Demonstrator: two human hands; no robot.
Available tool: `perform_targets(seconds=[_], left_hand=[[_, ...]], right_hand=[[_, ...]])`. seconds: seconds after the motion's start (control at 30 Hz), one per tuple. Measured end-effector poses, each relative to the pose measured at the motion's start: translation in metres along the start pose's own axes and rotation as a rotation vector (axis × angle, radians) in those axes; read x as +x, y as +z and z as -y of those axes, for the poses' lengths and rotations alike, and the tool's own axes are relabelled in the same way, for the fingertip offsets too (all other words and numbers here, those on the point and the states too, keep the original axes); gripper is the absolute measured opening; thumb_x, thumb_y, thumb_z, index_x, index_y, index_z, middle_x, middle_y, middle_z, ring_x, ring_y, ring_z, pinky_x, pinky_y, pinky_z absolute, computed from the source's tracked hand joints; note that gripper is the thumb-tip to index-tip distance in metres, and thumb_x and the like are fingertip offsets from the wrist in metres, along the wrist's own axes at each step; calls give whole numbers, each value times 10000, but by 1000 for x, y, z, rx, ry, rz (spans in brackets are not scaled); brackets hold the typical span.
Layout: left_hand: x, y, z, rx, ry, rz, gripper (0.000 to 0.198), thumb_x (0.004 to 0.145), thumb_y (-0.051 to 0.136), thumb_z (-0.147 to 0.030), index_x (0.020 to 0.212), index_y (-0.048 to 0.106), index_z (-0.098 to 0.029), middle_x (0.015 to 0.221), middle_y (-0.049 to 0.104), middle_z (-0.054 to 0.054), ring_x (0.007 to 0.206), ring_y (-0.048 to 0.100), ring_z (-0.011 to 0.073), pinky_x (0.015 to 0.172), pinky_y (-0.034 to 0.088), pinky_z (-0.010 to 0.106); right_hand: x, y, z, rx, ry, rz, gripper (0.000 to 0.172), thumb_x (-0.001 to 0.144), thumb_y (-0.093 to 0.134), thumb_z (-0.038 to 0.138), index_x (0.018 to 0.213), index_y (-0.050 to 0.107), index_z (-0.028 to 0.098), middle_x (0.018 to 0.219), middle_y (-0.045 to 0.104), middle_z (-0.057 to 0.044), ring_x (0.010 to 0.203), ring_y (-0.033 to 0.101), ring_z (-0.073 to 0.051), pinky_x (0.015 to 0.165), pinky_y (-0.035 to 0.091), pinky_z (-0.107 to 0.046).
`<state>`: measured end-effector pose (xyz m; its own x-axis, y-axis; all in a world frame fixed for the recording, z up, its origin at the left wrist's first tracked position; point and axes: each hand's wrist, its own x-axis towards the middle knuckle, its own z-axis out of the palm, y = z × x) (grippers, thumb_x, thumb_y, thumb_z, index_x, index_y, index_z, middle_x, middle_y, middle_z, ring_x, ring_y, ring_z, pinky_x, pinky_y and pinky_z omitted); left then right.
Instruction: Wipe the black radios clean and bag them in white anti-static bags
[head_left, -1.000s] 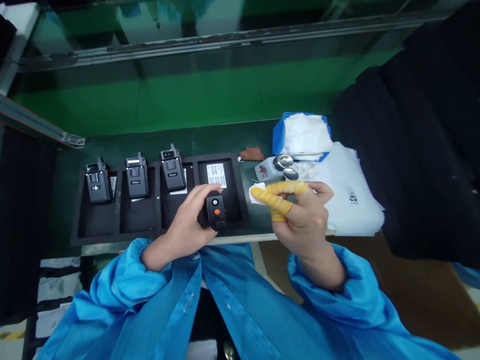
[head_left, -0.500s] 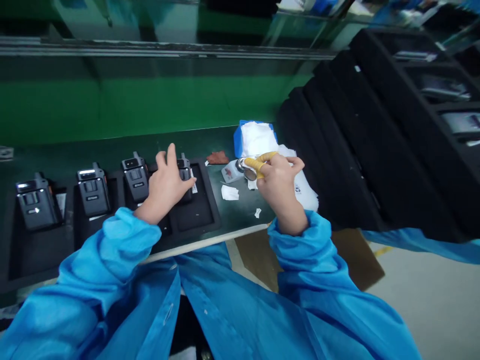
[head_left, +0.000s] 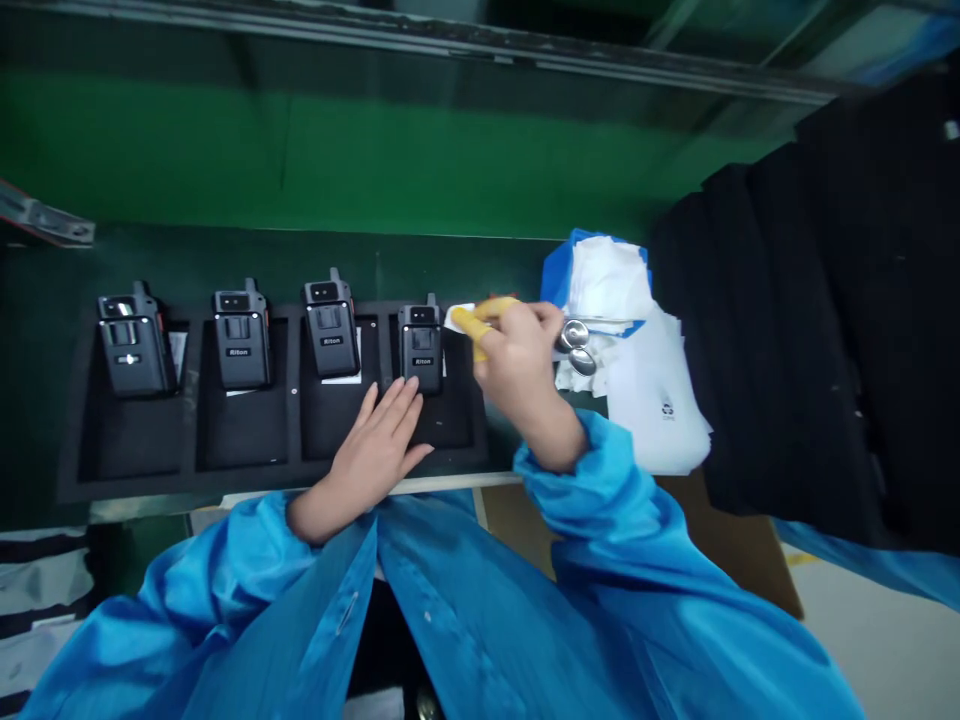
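A black foam tray (head_left: 75, 470) holds several small black radio-like devices, one per slot. My left hand (head_left: 379, 445) lies flat on the tray with fingers stretched out, its tips just below the rightmost device (head_left: 420, 348). My right hand (head_left: 517, 365), with yellow finger cots on thumb and forefinger, pinches a small white piece (head_left: 459, 318) beside the top right of that device.
A blue-wrapped stack of white wipes (head_left: 604, 275) and a pile of white bags (head_left: 656, 400) lie right of the tray. A small dispenser with round metal caps (head_left: 576, 345) sits between them. Black foam trays are stacked at the right (head_left: 825, 330). A green conveyor belt (head_left: 375, 170) runs behind.
The fourth device now stands in the rightmost slot. My left hand let go of it and lies flat below it. My right hand came from the dispenser to the device with a white piece.
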<state>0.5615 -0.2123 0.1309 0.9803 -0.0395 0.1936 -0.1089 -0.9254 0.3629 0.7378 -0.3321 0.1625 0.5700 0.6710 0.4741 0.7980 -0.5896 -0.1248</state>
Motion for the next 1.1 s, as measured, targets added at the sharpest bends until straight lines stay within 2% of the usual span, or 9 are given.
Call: perform_targets(seconds=[0.1, 0.2, 0.43, 0.53, 0.63, 0.83, 0.93, 1.03, 1.1], left_hand=[[-1, 5, 0, -14, -12, -13, 479, 946, 476, -298, 1366, 491, -69, 1447, 482, 237, 1375, 442, 333, 1138, 351, 574], [1, 4, 0, -14, -11, -53, 463, 948, 469, -282, 1357, 501, -69, 1424, 513, 228, 1354, 471, 325, 1129, 375, 554], [1, 5, -2, -57, -19, -49, 494, 933, 489, -248, 1397, 457, -79, 1435, 508, 216, 1364, 459, 319, 1138, 370, 545], [1, 6, -2, -65, -32, -40, 513, 927, 492, -240, 1417, 438, -98, 1438, 507, 208, 1365, 457, 321, 1140, 364, 554], [1, 6, -2, -56, -27, -47, 509, 924, 495, -237, 1412, 447, -104, 1430, 518, 200, 1357, 467, 320, 1135, 376, 549], [1, 6, -2, -73, -45, -37, 494, 924, 498, -233, 1399, 467, -102, 1432, 519, 192, 1361, 464, 317, 1141, 368, 548], [2, 5, -3, -36, -34, -54, 463, 933, 482, -242, 1374, 491, -99, 1413, 540, 186, 1348, 482, 305, 1130, 389, 532], [2, 4, -3, 22, -9, -80, 427, 939, 472, -249, 1327, 526, -79, 1383, 567, 194, 1316, 519, 301, 1104, 427, 510], [3, 4, -3, 37, -1, -86, 414, 939, 469, -242, 1307, 538, -64, 1373, 572, 204, 1307, 528, 304, 1096, 436, 508]], right_hand=[[16, 27, 14, -20, -68, 137, 334, 939, 401, 160, 962, 717, 267, 958, 654, -32, 917, 471, -193, 904, 219, -403], [21, 39, 15, -42, -131, 185, 335, 959, 405, 166, 948, 721, 276, 992, 661, -23, 948, 465, -185, 947, 176, -416], [3, 34, 0, -85, -94, 123, 343, 960, 412, 138, 884, 727, 251, 905, 652, -17, 883, 478, -160, 936, 163, -421], [9, 36, 10, -50, -120, 164, 328, 964, 419, 160, 913, 726, 265, 903, 647, -15, 891, 480, -163, 953, 151, -432], [19, 38, 17, -33, -136, 216, 341, 963, 410, 163, 862, 724, 253, 884, 638, -21, 916, 481, -175, 970, 146, -448], [16, 27, -7, 3, -244, 279, 336, 990, 379, 214, 1005, 703, 305, 969, 676, 20, 931, 479, -155, 963, 197, -442], [11, 25, -15, -11, -246, 232, 369, 1007, 343, 237, 1009, 701, 327, 964, 673, 44, 919, 472, -138, 962, 201, -425], [11, 30, -9, -3, -259, 152, 356, 1001, 365, 226, 973, 714, 295, 933, 671, 25, 915, 476, -139, 960, 190, -421], [14, 36, -1, 6, -291, 144, 343, 995, 377, 212, 967, 711, 287, 935, 673, 18, 916, 484, -143, 961, 181, -426]])
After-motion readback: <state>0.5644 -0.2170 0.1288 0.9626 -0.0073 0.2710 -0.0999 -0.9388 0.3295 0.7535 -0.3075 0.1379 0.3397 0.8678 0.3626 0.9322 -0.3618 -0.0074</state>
